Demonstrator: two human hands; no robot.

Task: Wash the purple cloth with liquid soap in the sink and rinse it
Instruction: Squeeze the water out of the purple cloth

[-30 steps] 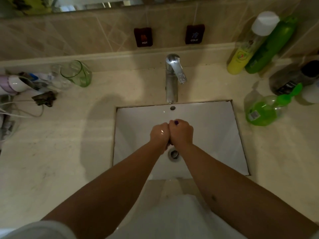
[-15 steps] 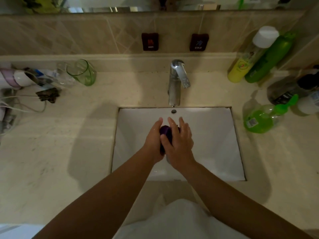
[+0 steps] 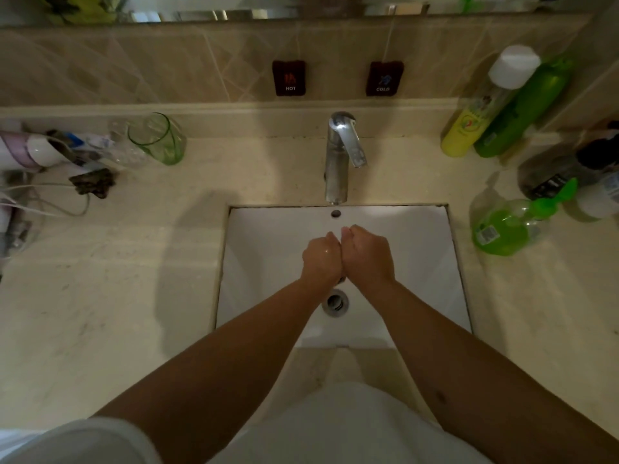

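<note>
My fists press together over the sink (image 3: 261,262).
My left hand (image 3: 322,259) and right hand (image 3: 366,254) are curled tight; the cloth is hidden inside.

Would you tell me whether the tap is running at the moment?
It looks off: no stream shows below the faucet spout, and the sink around both fists shows no splashing.

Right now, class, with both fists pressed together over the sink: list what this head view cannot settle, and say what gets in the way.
- Purple cloth: no purple shows; the closed left hand and right hand would hide it.
- Water flow: no stream can be made out below the faucet; dim light.
- Green soap bottle label: too small to read.
- Clutter at the left edge: cut off by the frame.
- Mirror: only a strip shows.
</note>
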